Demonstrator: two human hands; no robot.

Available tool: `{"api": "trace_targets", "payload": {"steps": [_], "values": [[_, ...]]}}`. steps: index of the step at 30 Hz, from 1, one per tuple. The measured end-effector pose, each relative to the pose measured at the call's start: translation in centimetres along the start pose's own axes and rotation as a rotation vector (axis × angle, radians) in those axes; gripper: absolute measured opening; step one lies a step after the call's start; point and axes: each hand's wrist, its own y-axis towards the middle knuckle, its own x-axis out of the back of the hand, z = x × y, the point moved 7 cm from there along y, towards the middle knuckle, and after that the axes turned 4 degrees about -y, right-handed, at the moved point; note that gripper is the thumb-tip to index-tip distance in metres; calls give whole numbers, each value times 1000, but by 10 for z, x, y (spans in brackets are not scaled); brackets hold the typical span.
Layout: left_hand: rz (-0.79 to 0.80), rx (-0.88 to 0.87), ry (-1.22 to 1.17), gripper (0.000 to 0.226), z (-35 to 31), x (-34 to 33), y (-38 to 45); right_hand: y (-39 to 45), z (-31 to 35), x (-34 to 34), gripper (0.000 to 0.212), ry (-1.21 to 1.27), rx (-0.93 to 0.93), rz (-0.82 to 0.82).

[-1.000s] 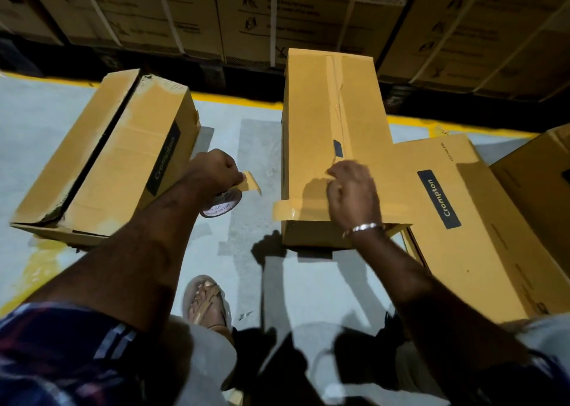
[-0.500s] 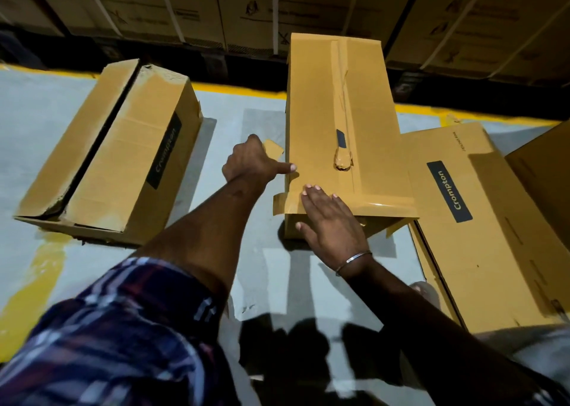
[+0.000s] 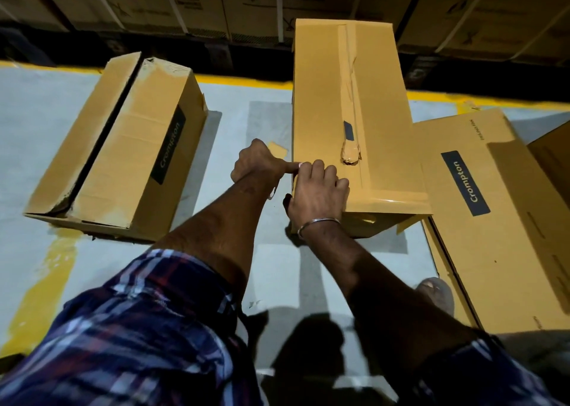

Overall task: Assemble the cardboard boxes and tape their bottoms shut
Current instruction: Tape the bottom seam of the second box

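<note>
Box [image 3: 348, 97]: on the floor [image 3: 46, 112], bottom up, seam taped. Right hand [image 3: 317, 192]: fingers curled over the near left corner, smoothing tape [image 3: 391, 200]. Left hand [image 3: 257, 165]: grip curled, forefinger pressing the edge to steady it.

Right hand [image 3: 319, 189] has moved up & left: 0.5 s ago it lay flat, fingers straight, on the tape strip [image 3: 388, 200] at the near end of the middle box [image 3: 324, 97]; now it sits at the box's near-left corner w/ fingers curled over the edge. Left hand [image 3: 256, 165], which gripped a tape roll out over the floor 1 s ago (roll no longer visible), now has its forefinger touching the right hand's fingertips.
</note>
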Motion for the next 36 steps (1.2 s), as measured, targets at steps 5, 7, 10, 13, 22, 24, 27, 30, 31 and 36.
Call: {"api": "trace_targets", "payload": {"steps": [5,7,10,13,22,24,27,30,31,36], "values": [[27,76,-141,90,18,-1,4,-4,3,-10,55,-9,-55,-53],[24,87,-151,86,23,2,5,-5,3,-10,64,-8,-22,-42],[15,94,-148,84,28,4,8,-3,-8,-12,72,157,75,42],[4,95,-214,83,30,5,8,-3,-37,-5,47,591,203,127],[57,164,-405,97,27,-1,3,17,-42,0,33,443,340,173],[59,170,-388,98,25,-1,4,18,-39,-2,38,368,342,159],[75,174,-373,97,27,-3,7,16,-34,-4,42,230,382,143],[70,175,-387,98,32,-1,12,17,-31,-6,46,191,388,150],[66,178,-388,100,33,1,12,17,-31,-7,49,196,393,163],[84,195,-420,102,33,3,10,11,-30,-2,59,203,358,134]]}}
